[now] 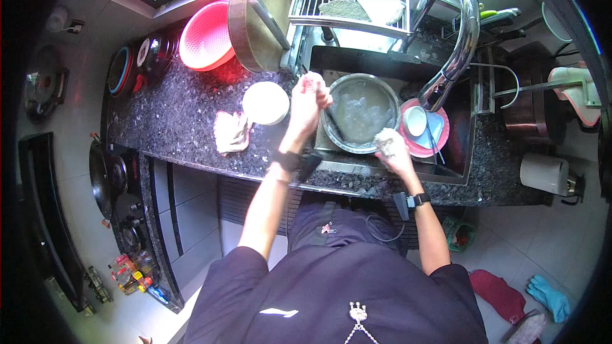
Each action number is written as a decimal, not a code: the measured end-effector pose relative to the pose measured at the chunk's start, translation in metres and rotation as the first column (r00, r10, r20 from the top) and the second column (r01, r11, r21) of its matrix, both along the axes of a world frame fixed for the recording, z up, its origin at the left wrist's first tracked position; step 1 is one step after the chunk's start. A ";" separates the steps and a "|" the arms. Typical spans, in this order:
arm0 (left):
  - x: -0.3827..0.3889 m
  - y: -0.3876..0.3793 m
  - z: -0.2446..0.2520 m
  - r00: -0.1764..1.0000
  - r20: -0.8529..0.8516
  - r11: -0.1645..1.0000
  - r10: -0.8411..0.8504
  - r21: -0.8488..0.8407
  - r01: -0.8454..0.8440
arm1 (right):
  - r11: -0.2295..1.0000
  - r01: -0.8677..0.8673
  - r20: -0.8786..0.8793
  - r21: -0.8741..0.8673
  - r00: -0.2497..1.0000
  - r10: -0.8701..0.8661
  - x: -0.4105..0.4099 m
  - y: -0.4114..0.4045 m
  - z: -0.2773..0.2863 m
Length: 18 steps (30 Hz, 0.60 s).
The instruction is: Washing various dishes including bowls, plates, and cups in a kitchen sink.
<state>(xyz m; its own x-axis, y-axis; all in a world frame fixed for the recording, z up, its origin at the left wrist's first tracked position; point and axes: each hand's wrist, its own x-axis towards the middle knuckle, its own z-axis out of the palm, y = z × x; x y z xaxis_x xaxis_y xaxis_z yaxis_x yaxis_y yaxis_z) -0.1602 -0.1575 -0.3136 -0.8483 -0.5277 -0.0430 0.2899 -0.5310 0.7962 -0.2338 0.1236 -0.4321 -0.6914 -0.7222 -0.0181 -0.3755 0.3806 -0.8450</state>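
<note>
A round metal basin (366, 110) of cloudy, sudsy water sits in the dark sink. At its left rim my left hand (311, 95) is closed round a thin dark utensil (334, 125), which slants across the basin's edge; its kind is unclear. Over the basin's lower right rim, my right hand (393, 150) grips a pale, foamy cloth or sponge (386, 141). Right of the basin, a pink colander (445, 142) holds a small white cup (414, 121), a light blue dish (432, 130) and thin sticks. A white bowl (266, 103) and a crumpled cloth (232, 133) lie on the counter.
A chrome faucet (471, 24) arches over the sink's right side. Behind the sink, a rack (306, 2) holds scrubbing cloths. A round wooden board (260, 19) and a red colander (205, 36) stand at the counter's back left. A paper roll (542, 173) is at the right.
</note>
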 end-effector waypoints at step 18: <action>0.143 0.008 -0.092 0.754 0.579 -0.109 0.310 -0.766 0.633 | 0.704 0.690 0.792 -0.166 0.519 -0.321 -0.021 0.061 0.022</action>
